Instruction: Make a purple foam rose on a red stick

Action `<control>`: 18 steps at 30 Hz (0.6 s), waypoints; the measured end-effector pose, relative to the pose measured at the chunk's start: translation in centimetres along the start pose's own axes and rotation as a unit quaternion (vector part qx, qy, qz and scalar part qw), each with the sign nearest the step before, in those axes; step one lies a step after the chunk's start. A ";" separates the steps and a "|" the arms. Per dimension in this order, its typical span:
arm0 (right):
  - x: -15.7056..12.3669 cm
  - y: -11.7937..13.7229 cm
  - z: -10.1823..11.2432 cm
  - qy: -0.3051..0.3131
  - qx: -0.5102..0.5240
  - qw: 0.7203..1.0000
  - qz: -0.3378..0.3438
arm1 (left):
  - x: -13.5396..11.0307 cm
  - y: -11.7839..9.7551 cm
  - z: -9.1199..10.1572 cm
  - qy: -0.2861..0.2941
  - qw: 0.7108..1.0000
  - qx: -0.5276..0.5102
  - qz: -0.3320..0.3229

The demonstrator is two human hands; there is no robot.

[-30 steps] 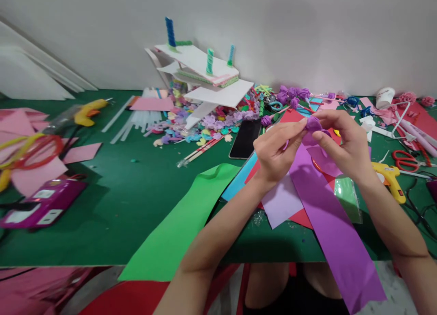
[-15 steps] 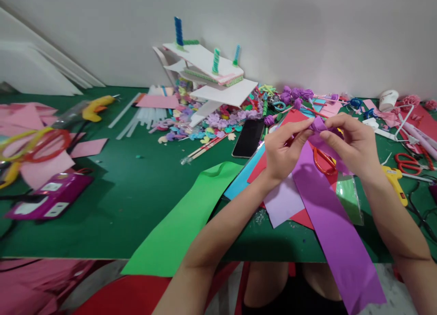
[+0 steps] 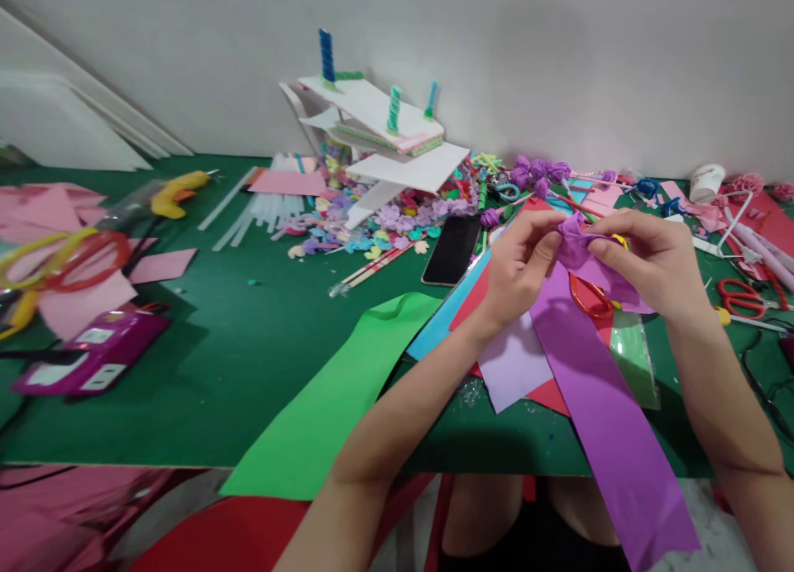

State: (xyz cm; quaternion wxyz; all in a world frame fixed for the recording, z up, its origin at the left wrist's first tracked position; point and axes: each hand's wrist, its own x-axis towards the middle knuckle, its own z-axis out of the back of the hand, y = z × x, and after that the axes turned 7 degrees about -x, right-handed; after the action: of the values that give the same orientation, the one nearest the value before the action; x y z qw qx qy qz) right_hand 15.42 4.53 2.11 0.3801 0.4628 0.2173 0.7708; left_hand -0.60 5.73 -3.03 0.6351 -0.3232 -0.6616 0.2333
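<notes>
A crumpled piece of purple crepe paper (image 3: 576,243) is pinched between both of my hands, above the pile of coloured sheets. My left hand (image 3: 522,262) grips its left side, thumb against fingers. On its right side, my right hand (image 3: 650,258) holds the paper the same way, and a loose flap hangs below the fingers. Under my hands lies a long purple strip (image 3: 611,398) that runs over the table's front edge. Scissors with red handles (image 3: 590,296) rest on the sheets, partly covered by the flap. A lavender sheet (image 3: 518,369) shows beside the strip.
A green sheet (image 3: 335,407) overhangs the front edge. A black phone (image 3: 452,251) lies near several purple paper flowers (image 3: 538,173). Behind is a white tiered board stand (image 3: 406,167) over small foam flowers. At left are a yellow glue gun (image 3: 177,195) and a purple box (image 3: 93,353).
My hands have drawn slightly apart, and the crumpled purple paper between them is spread wider. My right hand has shifted a little to the right; its flap shows more.
</notes>
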 end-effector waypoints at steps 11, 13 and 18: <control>-0.2 -0.1 -0.7 -0.077 -0.021 0.996 0.029 | 0.0 -0.5 -0.1 -0.005 1.000 0.018 -0.025; -0.2 -0.1 -0.5 -0.074 -0.010 0.997 0.021 | 0.0 -0.4 -0.1 -0.014 1.000 0.011 -0.003; -0.2 0.1 -0.5 -0.055 0.039 0.998 -0.005 | -0.1 -0.2 -0.2 -0.033 0.999 -0.007 -0.011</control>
State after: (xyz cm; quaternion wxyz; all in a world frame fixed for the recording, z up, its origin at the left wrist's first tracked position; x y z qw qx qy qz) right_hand 14.98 4.33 1.81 0.3768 0.5180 0.2283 0.7332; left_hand -0.44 5.46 -2.91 0.6135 -0.3125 -0.6870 0.2321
